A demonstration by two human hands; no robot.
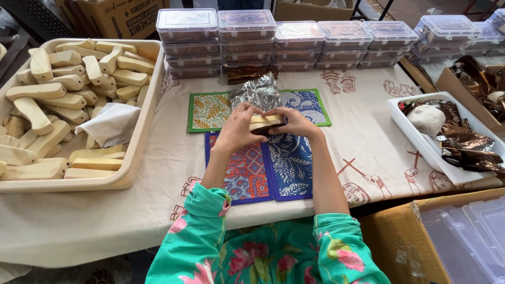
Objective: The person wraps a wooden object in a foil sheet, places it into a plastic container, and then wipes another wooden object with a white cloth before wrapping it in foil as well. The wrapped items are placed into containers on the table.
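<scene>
Both my hands meet over the middle of the table around a pale wooden block [265, 121] with a dark brown wrapper under it. My left hand [239, 128] grips its left end and my right hand [295, 122] its right end. Just behind the block lies a crumpled silver foil sheet [256, 91]. Below my hands are patterned cloth mats, a blue and red one [247, 173] and a green-bordered one [208, 111].
A large cream tray [138, 142] at the left holds several wooden blocks and a white cloth [112, 123]. Stacked clear lidded boxes [247, 39] line the back. A white tray [421, 144] at the right holds brown wrappers. Cardboard boxes stand at the lower right.
</scene>
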